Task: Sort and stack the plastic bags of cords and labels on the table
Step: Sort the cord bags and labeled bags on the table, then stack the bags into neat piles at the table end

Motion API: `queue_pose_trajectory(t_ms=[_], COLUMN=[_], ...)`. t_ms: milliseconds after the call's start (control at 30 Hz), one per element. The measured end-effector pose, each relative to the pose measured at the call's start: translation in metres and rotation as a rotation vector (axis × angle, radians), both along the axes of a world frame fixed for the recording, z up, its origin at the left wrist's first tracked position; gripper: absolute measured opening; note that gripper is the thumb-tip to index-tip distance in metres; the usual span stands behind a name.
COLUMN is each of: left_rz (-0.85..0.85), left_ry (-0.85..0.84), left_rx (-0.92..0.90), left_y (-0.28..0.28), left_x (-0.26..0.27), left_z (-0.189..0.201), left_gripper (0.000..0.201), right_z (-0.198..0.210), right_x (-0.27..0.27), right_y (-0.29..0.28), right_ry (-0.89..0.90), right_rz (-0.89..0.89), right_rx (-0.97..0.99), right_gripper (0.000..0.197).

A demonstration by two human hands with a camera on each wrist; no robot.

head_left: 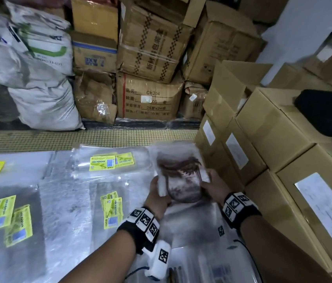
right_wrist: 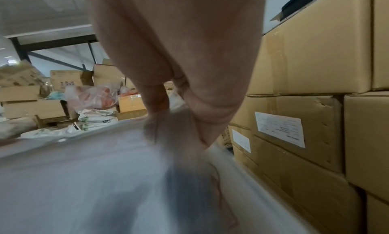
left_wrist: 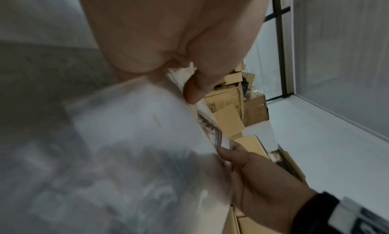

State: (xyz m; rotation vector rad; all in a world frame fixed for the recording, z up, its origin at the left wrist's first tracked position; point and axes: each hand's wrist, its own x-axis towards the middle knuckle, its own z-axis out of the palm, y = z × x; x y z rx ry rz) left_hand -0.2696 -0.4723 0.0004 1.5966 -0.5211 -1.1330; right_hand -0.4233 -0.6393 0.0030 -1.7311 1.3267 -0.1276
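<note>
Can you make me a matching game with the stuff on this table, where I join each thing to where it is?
Things:
1. bag of brown cords
2. bag with yellow labels
3. white sacks
4. black thing

Places:
A. piled at the back left, beside the brown boxes
B. on top of the cardboard boxes at the right
C. held between the left hand and the right hand
D. flat on the table, left of the held bag

Pairs: 1-C, 2-D, 3-A, 4-B
</note>
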Motion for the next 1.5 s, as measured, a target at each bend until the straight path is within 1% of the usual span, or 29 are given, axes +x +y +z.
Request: queue_pose_trajectory(t_ms=[100,200,267,367,433,467,500,533,600,633,700,800,867,933,967,1033,1100,1133,1200,1233,1267,1300,1333,1433,1500], left_rz=[-0.026,-0.039,-0.127,-0.284,-0.399,-0.451,-0.525,-0.611,-0.753,-0.797,-0.820,-0.807,-0.806,-0.791,-0.770,-0.688,-0.572,-0.510,-0.423,-0.375,-0.330,-0.285,-0.236,-0.117,-0.029], left_ry=[-0.036,-0.109,-0.265,-0.542,-0.735,-0.799,-0.851,-0.897,-0.941,-0.949,-0.971,-0.973,-0.963,-0.919,-0.863,-0.744,-0.648,-0.622,-0.600,-0.614,-0.628,-0.639,-0.648,-0.684,-0.796], left_rx=[0.038,0.105,0.185,0.286,0.356,0.380,0.403,0.423,0.463,0.486,0.508,0.501,0.491,0.469,0.444,0.357,0.232,0.169,0.118,0.116,0.127,0.155,0.192,0.315,0.434], left_y=[0.001,0.005,0.007,0.009,0.011,0.011,0.012,0.012,0.012,0.013,0.013,0.015,0.014,0.015,0.017,0.019,0.030,0.039,0.062,0.077,0.094,0.113,0.132,0.197,0.240], left_x=[-0.003,-0.004,-0.001,0.005,0.001,-0.002,-0.005,-0.008,-0.013,-0.014,-0.016,-0.017,-0.017,-0.014,-0.011,-0.003,0.008,0.016,0.031,0.042,0.054,0.067,0.081,0.121,0.146], left_z=[-0.008,-0.001,0.007,0.011,0.016,0.017,0.016,0.016,0.005,0.000,-0.010,-0.013,-0.006,0.003,0.010,0.019,0.034,0.038,0.045,0.044,0.044,0.041,0.035,0.027,0.021], left_gripper=[0.081,0.072,0.069,0.074,0.072,0.077,0.087,0.097,0.111,0.115,0.121,0.124,0.122,0.116,0.112,0.102,0.093,0.086,0.067,0.063,0.061,0.060,0.059,0.057,0.057], right_z=[0.001,-0.003,-0.004,-0.006,-0.013,-0.017,-0.019,-0.021,-0.025,-0.024,-0.029,-0.031,-0.033,-0.034,-0.031,-0.021,-0.008,0.000,0.018,0.026,0.030,0.038,0.044,0.052,0.042], right_x=[0.000,-0.001,-0.003,-0.007,-0.012,-0.013,-0.015,-0.015,-0.016,-0.015,-0.015,-0.017,-0.020,-0.022,-0.021,-0.016,-0.006,0.003,0.020,0.032,0.043,0.057,0.072,0.119,0.152], right_y=[-0.001,-0.002,-0.001,0.008,0.013,0.017,0.022,0.028,0.040,0.044,0.047,0.048,0.045,0.040,0.039,0.042,0.052,0.059,0.077,0.090,0.102,0.119,0.137,0.201,0.239], right_ry=[0.071,0.107,0.113,0.133,0.183,0.219,0.260,0.293,0.395,0.456,0.476,0.472,0.509,0.451,0.419,0.366,0.367,0.368,0.332,0.273,0.206,0.145,0.075,-0.059,-0.100], right_rz=[0.001,0.033,0.065,0.131,0.179,0.237,0.307,0.381,0.531,0.581,0.583,0.559,0.572,0.540,0.516,0.462,0.429,0.432,0.448,0.464,0.485,0.508,0.531,0.590,0.612], right_rx=[-0.049,-0.127,-0.181,-0.256,-0.359,-0.412,-0.422,-0.394,-0.355,-0.365,-0.388,-0.405,-0.403,-0.385,-0.367,-0.379,-0.421,-0.463,-0.546,-0.572,-0.592,-0.572,-0.507,-0.249,-0.141], right_gripper=[0.044,0.045,0.051,0.076,0.083,0.086,0.090,0.096,0.105,0.105,0.103,0.100,0.089,0.078,0.071,0.064,0.068,0.070,0.075,0.073,0.067,0.057,0.049,0.043,0.039])
